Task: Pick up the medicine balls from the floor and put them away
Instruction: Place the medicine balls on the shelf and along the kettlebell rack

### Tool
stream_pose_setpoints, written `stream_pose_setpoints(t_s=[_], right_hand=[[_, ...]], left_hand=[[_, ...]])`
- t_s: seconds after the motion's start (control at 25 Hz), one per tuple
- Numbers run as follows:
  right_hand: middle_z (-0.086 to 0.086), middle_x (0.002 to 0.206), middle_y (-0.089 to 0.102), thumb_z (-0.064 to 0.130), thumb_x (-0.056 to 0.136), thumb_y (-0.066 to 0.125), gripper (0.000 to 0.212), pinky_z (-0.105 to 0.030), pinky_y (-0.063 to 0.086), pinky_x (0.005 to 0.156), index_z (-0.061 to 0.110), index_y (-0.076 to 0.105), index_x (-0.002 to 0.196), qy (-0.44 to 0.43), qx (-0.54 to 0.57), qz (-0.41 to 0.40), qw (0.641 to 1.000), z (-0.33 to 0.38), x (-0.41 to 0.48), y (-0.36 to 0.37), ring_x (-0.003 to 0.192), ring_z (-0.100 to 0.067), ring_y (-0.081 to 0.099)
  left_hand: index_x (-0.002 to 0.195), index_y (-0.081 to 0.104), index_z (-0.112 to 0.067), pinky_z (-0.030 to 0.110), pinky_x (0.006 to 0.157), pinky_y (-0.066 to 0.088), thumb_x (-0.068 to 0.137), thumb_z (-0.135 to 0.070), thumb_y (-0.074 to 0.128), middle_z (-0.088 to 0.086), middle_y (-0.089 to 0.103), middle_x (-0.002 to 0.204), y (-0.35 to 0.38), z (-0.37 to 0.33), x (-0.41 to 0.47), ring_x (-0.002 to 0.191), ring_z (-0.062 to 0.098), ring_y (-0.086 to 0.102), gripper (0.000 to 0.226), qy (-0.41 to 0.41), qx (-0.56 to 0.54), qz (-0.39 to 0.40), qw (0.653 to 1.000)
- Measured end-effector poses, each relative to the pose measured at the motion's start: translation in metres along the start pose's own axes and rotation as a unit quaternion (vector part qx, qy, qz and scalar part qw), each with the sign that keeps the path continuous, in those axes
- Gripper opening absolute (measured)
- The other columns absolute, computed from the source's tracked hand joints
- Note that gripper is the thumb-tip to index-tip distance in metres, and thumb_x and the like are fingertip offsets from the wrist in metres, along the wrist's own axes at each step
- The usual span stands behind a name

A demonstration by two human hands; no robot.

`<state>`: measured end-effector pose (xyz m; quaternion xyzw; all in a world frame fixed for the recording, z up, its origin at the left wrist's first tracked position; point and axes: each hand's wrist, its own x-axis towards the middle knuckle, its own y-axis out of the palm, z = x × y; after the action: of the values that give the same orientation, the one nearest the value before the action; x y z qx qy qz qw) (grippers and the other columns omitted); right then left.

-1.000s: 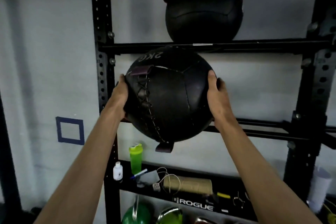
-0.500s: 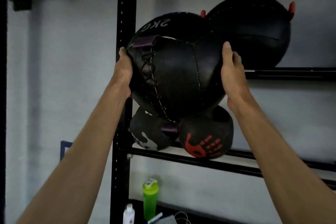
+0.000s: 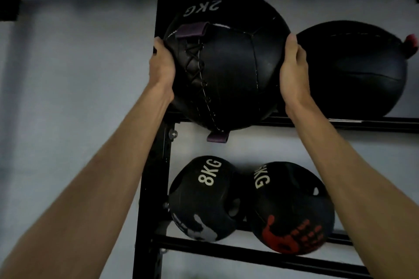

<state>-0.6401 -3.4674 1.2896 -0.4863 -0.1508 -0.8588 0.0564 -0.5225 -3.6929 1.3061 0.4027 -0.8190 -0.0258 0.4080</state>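
The rack [image 3: 158, 165] fills the wall ahead. The 2KG ball [image 3: 226, 70] has climbed from under the top rail [image 3: 340, 123] to that rail's height, held between the left grip [image 3: 162, 68] and right grip [image 3: 293, 75]. Just past the right grip sits a second ball [image 3: 353, 70], close to touching. Well below both grips, the 8KG ball [image 3: 204, 199] and red-hand ball [image 3: 292, 210] rest on a lower rail. Both grips clasp the 2KG ball's sides, fingers wrapped behind. It looks nearly shelved, and I'd guess settling and letting go comes next.
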Motion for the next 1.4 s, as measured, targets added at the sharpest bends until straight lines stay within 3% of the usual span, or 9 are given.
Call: stream_pose_setpoints(t_s=[0.24,0.4,0.64,0.76,0.88,0.96,1.08,1.2,1.4], right_hand=[[-0.005,0.156,0.037,0.066,0.099,0.026,0.072,-0.032,0.03,0.114,0.026,0.019,0.159,-0.056,-0.035,-0.016,0.998,-0.039,0.044,0.029,0.142,-0.021,0.036],[-0.006,0.159,0.032,0.056,0.103,0.02,0.066,-0.03,0.023,0.119,0.019,0.023,0.158,-0.093,-0.076,-0.024,0.992,-0.06,0.071,0.036,0.143,-0.017,0.032],[-0.013,0.128,0.052,0.03,0.102,0.043,0.03,-0.023,0.039,0.084,0.009,0.054,0.12,-0.24,-0.296,-0.186,0.906,-0.053,0.085,0.052,0.117,-0.024,0.052],[-0.016,0.127,0.054,0.026,0.102,0.04,0.032,-0.021,0.038,0.09,0.005,0.057,0.119,-0.309,-0.299,-0.134,0.893,-0.065,0.072,0.052,0.117,-0.026,0.052],[-0.014,0.155,0.036,0.031,0.105,0.03,0.051,-0.033,0.03,0.116,0.012,0.037,0.151,-0.261,-0.302,-0.032,0.916,-0.08,0.05,0.052,0.143,-0.028,0.033],[-0.014,0.162,0.025,0.036,0.106,0.028,0.054,-0.044,0.03,0.118,0.018,0.025,0.157,-0.202,-0.334,-0.013,0.921,-0.077,0.046,0.057,0.147,-0.032,0.025],[-0.02,0.144,0.039,0.03,0.101,0.048,0.045,-0.045,0.046,0.103,0.015,0.042,0.143,-0.228,-0.347,-0.067,0.907,-0.066,0.035,0.056,0.13,-0.033,0.042],[-0.017,0.148,0.035,0.017,0.095,0.058,0.047,-0.043,0.048,0.104,0.015,0.044,0.14,-0.233,-0.389,0.029,0.891,-0.086,0.017,0.055,0.135,-0.032,0.037],[-0.006,0.167,-0.014,0.013,0.1,0.045,0.076,-0.05,0.02,0.123,0.025,0.002,0.161,-0.149,-0.421,0.187,0.875,-0.107,0.012,0.056,0.154,-0.029,-0.007]], left_hand=[[0.136,0.057,-0.038,0.045,0.108,0.045,0.054,-0.104,0.04,-0.006,0.069,0.127,0.013,0.049,0.08,0.12,0.019,0.062,0.107,0.041,-0.031,0.025,0.998],[0.154,0.029,-0.034,0.042,0.12,0.029,0.096,-0.067,0.033,-0.002,0.041,0.153,0.03,0.059,0.056,0.142,0.018,0.036,0.067,0.198,0.001,0.003,0.98],[0.116,0.059,-0.008,0.032,0.089,0.05,0.099,-0.027,0.047,0.01,0.055,0.116,0.047,0.039,0.082,0.104,0.017,0.052,0.028,0.408,0.228,-0.156,0.87],[0.116,0.056,-0.005,0.033,0.091,0.05,0.098,-0.034,0.044,0.009,0.057,0.118,0.041,0.049,0.067,0.106,0.018,0.055,0.036,0.418,0.242,-0.093,0.871],[0.144,0.035,-0.007,0.043,0.118,0.036,0.097,-0.041,0.05,0.013,0.035,0.153,0.031,0.08,0.037,0.143,0.025,0.036,0.06,0.356,0.248,0.07,0.899],[0.15,0.029,-0.011,0.05,0.122,0.026,0.094,-0.039,0.057,0.019,0.016,0.161,0.03,0.093,0.019,0.151,0.033,0.018,0.069,0.372,0.335,0.076,0.863],[0.141,0.045,-0.015,0.049,0.114,0.036,0.088,-0.032,0.067,0.02,0.028,0.155,0.038,0.101,-0.004,0.143,0.036,0.028,0.059,0.461,0.455,0.023,0.762],[0.153,0.033,-0.02,0.056,0.119,0.027,0.093,-0.015,0.064,0.017,0.011,0.165,0.052,0.101,-0.001,0.153,0.036,0.01,0.069,0.384,0.495,0.091,0.774],[0.161,0.009,-0.026,0.053,0.121,0.026,0.093,-0.006,0.06,0.011,-0.014,0.167,0.056,0.09,0.013,0.154,0.033,-0.009,0.087,0.307,0.559,0.142,0.757]])
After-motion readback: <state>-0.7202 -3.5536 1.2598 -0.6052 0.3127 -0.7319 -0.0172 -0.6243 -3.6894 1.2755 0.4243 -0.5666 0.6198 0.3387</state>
